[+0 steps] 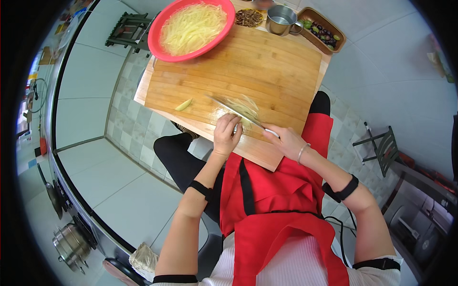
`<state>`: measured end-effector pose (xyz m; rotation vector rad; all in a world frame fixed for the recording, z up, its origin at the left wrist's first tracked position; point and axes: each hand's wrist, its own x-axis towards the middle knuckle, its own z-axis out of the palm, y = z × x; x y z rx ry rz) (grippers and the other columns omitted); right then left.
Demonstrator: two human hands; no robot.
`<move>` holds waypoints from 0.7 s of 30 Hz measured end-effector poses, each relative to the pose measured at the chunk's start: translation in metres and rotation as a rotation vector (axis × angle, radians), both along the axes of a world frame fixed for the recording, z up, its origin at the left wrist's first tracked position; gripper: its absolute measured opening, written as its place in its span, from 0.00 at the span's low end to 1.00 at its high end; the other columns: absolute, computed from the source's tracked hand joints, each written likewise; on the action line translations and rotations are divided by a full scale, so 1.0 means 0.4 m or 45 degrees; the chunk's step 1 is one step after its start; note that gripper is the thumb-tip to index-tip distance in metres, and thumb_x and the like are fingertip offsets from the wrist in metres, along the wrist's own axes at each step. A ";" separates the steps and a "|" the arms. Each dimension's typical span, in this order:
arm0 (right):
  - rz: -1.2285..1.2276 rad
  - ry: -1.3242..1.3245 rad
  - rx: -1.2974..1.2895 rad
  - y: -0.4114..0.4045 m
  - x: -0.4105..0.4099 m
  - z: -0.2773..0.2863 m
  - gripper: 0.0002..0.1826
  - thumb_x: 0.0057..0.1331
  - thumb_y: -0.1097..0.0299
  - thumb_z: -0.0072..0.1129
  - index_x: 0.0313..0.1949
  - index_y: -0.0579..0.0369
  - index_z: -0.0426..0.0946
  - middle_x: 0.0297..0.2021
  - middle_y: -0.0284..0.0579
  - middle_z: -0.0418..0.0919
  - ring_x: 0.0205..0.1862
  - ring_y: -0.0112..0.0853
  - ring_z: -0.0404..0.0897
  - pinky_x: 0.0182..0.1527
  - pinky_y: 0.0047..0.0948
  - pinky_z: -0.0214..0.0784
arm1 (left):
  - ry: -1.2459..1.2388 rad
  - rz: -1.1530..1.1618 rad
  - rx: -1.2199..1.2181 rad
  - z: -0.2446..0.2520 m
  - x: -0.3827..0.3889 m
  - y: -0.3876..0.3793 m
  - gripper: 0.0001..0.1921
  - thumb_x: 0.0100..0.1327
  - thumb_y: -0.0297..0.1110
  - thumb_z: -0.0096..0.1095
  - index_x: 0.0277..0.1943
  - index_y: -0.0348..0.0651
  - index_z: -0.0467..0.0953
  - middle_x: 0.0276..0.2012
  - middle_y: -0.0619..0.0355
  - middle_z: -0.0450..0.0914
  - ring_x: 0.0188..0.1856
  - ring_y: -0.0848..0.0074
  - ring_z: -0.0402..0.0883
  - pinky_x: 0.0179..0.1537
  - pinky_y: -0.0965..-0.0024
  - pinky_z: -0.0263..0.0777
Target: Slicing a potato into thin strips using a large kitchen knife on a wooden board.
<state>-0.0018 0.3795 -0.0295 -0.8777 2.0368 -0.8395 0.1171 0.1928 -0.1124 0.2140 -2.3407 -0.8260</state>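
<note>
My right hand [284,139] grips the handle of a kitchen knife [238,113], whose blade points up and to the left over a wooden cutting board [264,68]. Beside the blade, my left hand [228,132] has its fingers curled down at the board; what lies under them is mostly hidden. Thin pale shreds [245,106] are spread on the far side of the blade. To the left lies a pale yellow-green wedge [184,104]. A red plastic basin [229,21] full of pale yellow shreds [193,26] rests on the board's far left corner.
Behind the board stand a plate of brown dried pieces [249,18], a metal mug [281,20] and a brown tray [339,30] of grapes. The board lies on a small wooden table [264,157]. A folding stool [383,148] is at the right; a counter runs along the left.
</note>
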 end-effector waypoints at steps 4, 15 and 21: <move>0.100 0.083 0.284 0.045 0.016 0.128 0.26 0.71 0.44 0.43 0.56 0.48 0.74 0.32 0.61 0.80 0.35 0.54 0.80 0.40 0.46 0.72 | -0.082 0.000 -0.041 -0.003 0.012 -0.005 0.12 0.48 0.20 0.67 0.38 0.35 0.77 0.38 0.49 0.77 0.41 0.55 0.76 0.44 0.59 0.71; 0.135 0.100 0.385 0.087 0.015 0.158 0.28 0.71 0.42 0.41 0.58 0.48 0.72 0.32 0.58 0.82 0.35 0.53 0.80 0.40 0.46 0.73 | -0.027 0.037 -0.014 0.005 0.009 0.001 0.12 0.47 0.20 0.68 0.38 0.35 0.78 0.36 0.50 0.77 0.39 0.55 0.76 0.42 0.60 0.71; 0.137 0.127 0.411 0.082 0.025 0.145 0.27 0.71 0.43 0.41 0.60 0.46 0.70 0.32 0.58 0.82 0.35 0.53 0.80 0.40 0.47 0.73 | -0.027 0.038 -0.030 -0.005 0.010 -0.001 0.13 0.47 0.20 0.68 0.38 0.35 0.78 0.37 0.49 0.78 0.40 0.55 0.76 0.42 0.60 0.71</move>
